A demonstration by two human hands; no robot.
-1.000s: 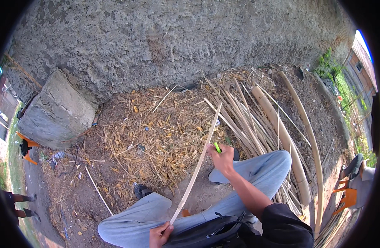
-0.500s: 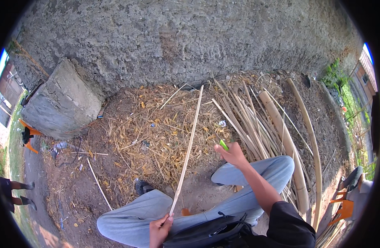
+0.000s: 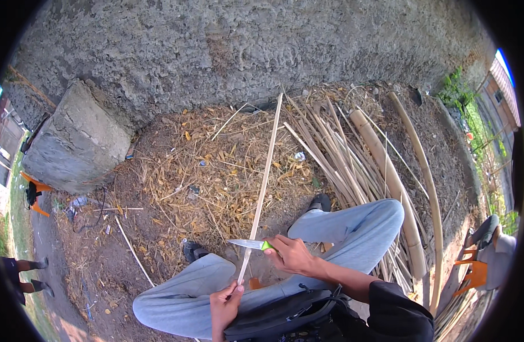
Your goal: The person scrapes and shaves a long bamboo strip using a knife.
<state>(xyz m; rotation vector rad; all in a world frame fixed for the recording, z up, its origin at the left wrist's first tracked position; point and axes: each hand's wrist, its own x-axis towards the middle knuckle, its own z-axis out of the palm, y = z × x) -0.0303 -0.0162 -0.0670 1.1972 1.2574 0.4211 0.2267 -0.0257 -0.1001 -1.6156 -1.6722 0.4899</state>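
Observation:
A long, pale bamboo strip (image 3: 266, 171) slants up and away from my lap, its lower end gripped by my left hand (image 3: 226, 302). My right hand (image 3: 291, 253) is closed round the green handle of a knife (image 3: 246, 243). The blade lies across the strip a little above my left hand and points left. Whether its edge bites into the strip cannot be made out. Both my knees are bent outward, with a black bag (image 3: 282, 317) on my lap.
To the right lies a pile of split bamboo strips (image 3: 336, 154) beside a thick bamboo pole (image 3: 390, 182) and a thinner curved one (image 3: 419, 159). A rough wall (image 3: 273, 45) rises ahead, a concrete block (image 3: 82, 137) at left. Other people's legs (image 3: 34, 273) show at both edges.
My right hand has come down and left, bringing the knife from beside the strip to across it. My left hand still holds the strip's lower end.

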